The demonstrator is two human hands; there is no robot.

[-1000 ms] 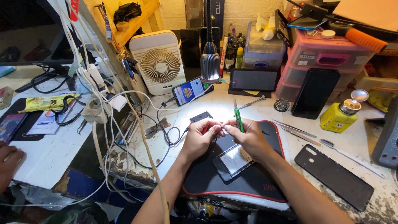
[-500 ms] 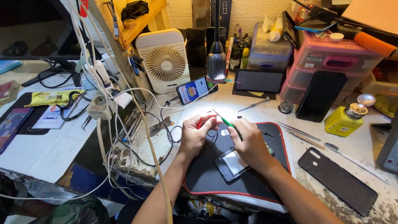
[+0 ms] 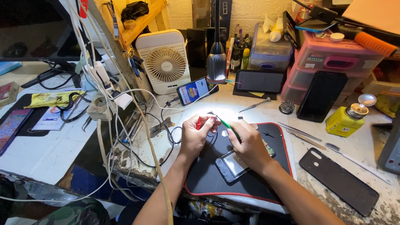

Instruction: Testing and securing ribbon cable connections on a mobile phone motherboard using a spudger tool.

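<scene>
From the head camera, the left hand (image 3: 195, 135) is closed around a small red-handled tool (image 3: 198, 123), fingers pinched together near a tiny dark part (image 3: 211, 113) under the lamp (image 3: 216, 66). The right hand (image 3: 249, 143) is clamped on a green-handled tool (image 3: 228, 125), its tip pointing toward the left fingers. Just below the right palm lies an opened phone (image 3: 232, 166) on a black mat with red trim (image 3: 208, 175) (partly hidden by the wrist). Beyond the hands stand a clear lidded box (image 3: 268, 52) and pink drawers (image 3: 329, 62), contents too blurred to tell. A cup of pens (image 3: 238, 50) sits beside them. Right of the grip stands a yellow bottle (image 3: 346, 121).
</scene>
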